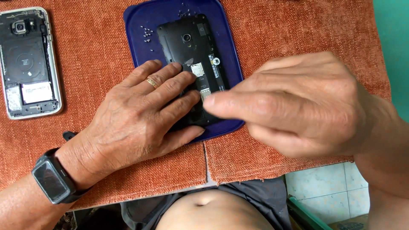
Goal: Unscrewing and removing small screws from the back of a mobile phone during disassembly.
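A black phone [187, 47] with its back cover off lies on a dark blue plastic lid [140, 17]. My left hand [140, 115] rests flat on the phone's lower half, fingers spread, pressing it down; it wears a gold ring and a black wristwatch [53, 176]. My right hand [298, 102] hovers just right of the phone, blurred, fingers curled together with the thumb pointing left toward the phone's lower edge. Whether it pinches anything I cannot tell. Several tiny screws [147, 34] lie loose on the lid beside the phone.
A second opened phone [27, 61] with a silver frame lies at the far left on the orange-brown cloth [85, 51] covering the table. The table's front edge runs below my hands; tiled floor [324, 191] shows at lower right.
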